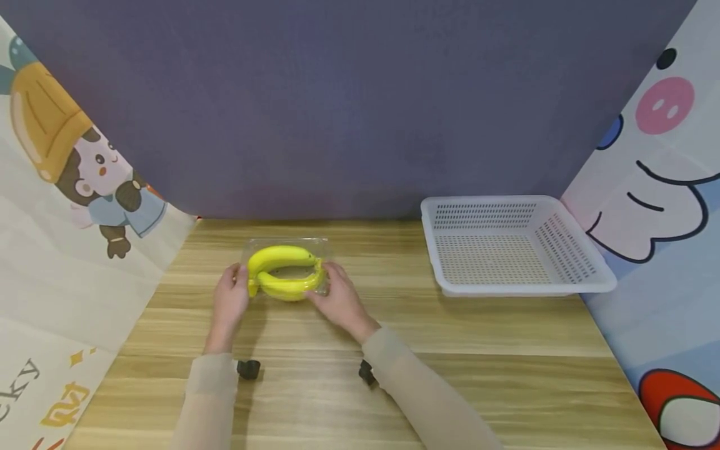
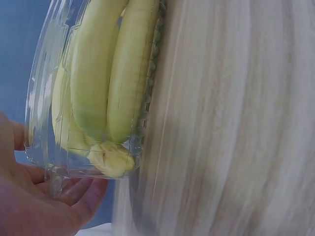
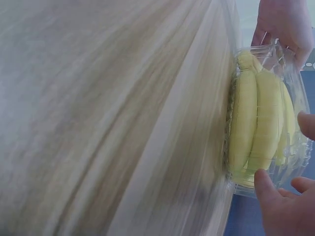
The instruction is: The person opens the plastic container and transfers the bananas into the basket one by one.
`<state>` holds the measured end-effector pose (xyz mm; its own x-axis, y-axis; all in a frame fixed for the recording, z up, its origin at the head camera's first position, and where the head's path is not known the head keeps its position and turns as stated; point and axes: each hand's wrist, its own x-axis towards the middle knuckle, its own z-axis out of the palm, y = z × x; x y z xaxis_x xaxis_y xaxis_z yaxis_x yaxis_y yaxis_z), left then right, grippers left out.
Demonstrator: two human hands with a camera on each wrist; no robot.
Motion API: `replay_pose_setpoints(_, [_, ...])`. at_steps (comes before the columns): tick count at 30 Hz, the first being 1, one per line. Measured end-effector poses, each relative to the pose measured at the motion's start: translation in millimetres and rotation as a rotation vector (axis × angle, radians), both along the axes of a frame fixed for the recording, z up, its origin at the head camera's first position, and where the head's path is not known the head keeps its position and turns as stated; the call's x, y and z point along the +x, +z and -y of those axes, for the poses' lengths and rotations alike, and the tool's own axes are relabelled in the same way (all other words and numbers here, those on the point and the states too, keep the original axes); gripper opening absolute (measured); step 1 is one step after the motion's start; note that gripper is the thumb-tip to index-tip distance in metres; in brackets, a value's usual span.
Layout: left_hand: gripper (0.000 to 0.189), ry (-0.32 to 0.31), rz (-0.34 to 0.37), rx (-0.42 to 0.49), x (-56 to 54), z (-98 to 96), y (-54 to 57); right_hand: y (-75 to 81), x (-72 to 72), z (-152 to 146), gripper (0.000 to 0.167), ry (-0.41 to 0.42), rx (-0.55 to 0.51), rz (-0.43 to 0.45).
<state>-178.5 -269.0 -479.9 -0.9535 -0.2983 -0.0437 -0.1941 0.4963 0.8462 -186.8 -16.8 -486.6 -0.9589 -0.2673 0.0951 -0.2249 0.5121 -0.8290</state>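
Head view: a clear container [image 1: 292, 272] of bananas [image 1: 281, 255] is held at its two ends by the left hand [image 1: 230, 297] and right hand [image 1: 341, 300], at the wooden tabletop's [image 1: 450, 375] rear left; a white basket [image 1: 523, 290] is seen rightward. Left wrist view: one end is grasped by curled fingers. Right wrist view: the other is gripped between thumb and fingers.

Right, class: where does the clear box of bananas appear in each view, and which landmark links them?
Head: the clear box sits left of centre, below mid-height.
Left wrist: upper left, cut by the top edge.
Right wrist: right side, around mid-height.
Shared landmark: the wood-grain tabletop.
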Motion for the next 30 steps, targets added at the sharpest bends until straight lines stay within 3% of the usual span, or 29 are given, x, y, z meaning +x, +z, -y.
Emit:
replay_pose_setpoints(12, [0.070,-0.034,-0.007,-0.014,2.9,-12.8,1.5,-2.9,0.4,-15.4,0.081,0.003,-0.013,-0.025])
replay_pose_setpoints(30, [0.066,-0.090,-0.063,-0.037,0.2,-41.1,-7.8,-6.3,-2.3,-53.6,0.080,-0.002,-0.025,-0.042])
